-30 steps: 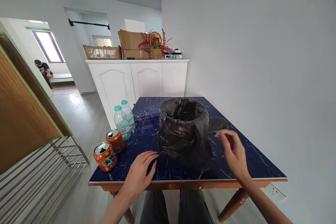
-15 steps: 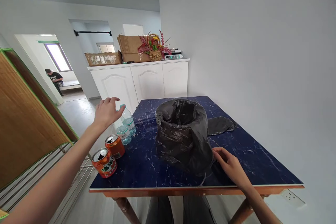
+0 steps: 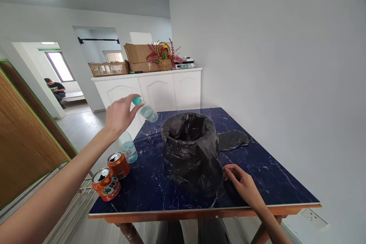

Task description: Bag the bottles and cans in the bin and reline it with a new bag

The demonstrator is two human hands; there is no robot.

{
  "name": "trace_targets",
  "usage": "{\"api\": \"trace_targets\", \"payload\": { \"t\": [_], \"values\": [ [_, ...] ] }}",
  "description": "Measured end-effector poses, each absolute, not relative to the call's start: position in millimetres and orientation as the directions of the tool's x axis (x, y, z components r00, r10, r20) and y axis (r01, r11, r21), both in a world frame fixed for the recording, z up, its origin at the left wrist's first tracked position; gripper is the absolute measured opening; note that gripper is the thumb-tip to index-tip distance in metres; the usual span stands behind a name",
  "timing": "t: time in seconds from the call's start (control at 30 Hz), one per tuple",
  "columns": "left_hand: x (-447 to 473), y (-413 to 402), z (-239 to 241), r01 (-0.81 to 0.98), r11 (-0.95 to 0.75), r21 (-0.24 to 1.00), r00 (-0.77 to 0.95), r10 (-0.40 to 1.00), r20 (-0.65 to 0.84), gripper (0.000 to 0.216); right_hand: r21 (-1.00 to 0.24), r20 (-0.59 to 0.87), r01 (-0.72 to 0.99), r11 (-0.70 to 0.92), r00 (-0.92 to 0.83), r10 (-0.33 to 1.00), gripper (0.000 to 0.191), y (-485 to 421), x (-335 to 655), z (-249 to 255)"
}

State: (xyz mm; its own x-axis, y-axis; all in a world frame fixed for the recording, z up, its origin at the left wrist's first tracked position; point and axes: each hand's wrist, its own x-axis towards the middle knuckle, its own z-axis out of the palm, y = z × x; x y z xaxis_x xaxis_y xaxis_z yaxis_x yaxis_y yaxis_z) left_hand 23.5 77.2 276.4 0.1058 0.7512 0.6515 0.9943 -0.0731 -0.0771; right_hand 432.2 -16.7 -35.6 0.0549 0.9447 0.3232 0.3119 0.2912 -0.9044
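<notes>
My left hand [image 3: 121, 113] pinches a clear plastic bottle [image 3: 148, 113] by its green cap, holding it tilted in the air over the table's far left edge. A bin lined with a black garbage bag [image 3: 188, 160] stands mid-table, its mouth facing up. At the bag's lower right side, the fingers of my right hand [image 3: 241, 183] are closed on the loose edge of the plastic. Another water bottle [image 3: 127, 148] stands upright on the left, behind two opened orange soda cans [image 3: 118, 166].
A folded black bag [image 3: 233, 140] lies right of the bin on the blue marble-patterned table [image 3: 257, 183]. Behind is a white cabinet [image 3: 160, 91] bearing cardboard boxes [image 3: 110, 68] and a flower basket [image 3: 165, 64]. A person [image 3: 55, 89] sits in the far room.
My left hand has taken hold of one bottle by its cap and lifted it off the table toward the right. The right hand keeps its place at the bag. The camera view has shifted slightly.
</notes>
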Motion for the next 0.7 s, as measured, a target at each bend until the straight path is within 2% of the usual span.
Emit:
{"api": "trace_targets", "payload": {
  "t": [0.03, 0.1, 0.2, 0.3, 0.47, 0.57, 0.7],
  "values": [
    [32, 60, 290, 0.985, -0.162, -0.063, 0.153, 0.640, 0.753, 0.055, -0.904, 0.323, 0.311, 0.293, 0.050, 0.945, 0.048, -16, 432, -37],
    [50, 24, 317, 0.948, -0.315, -0.046, 0.197, 0.467, 0.862, 0.052, -0.905, 0.323, 0.306, 0.295, 0.044, 0.945, 0.048, -15, 432, -38],
    [78, -22, 340, 0.882, -0.470, -0.041, 0.264, 0.419, 0.869, 0.046, -0.908, 0.321, 0.296, 0.296, 0.041, 0.946, 0.049, -14, 432, -40],
    [101, -39, 338, 0.821, -0.567, -0.070, 0.387, 0.462, 0.798, 0.044, -0.910, 0.326, 0.283, 0.302, 0.043, 0.944, 0.050, -15, 431, -40],
    [120, -11, 307, 0.780, -0.621, -0.071, 0.545, 0.619, 0.566, 0.046, -0.907, 0.343, 0.275, 0.319, 0.046, 0.938, 0.052, -14, 431, -38],
    [123, 9, 292, 0.779, -0.624, -0.060, 0.575, 0.675, 0.463, 0.043, -0.906, 0.349, 0.269, 0.326, 0.045, 0.936, 0.052, -14, 431, -38],
    [125, 21, 284, 0.830, -0.557, 0.018, 0.535, 0.805, 0.257, 0.041, -0.912, 0.341, 0.257, 0.320, 0.040, 0.939, 0.053, -14, 432, -39]
  ]
}}
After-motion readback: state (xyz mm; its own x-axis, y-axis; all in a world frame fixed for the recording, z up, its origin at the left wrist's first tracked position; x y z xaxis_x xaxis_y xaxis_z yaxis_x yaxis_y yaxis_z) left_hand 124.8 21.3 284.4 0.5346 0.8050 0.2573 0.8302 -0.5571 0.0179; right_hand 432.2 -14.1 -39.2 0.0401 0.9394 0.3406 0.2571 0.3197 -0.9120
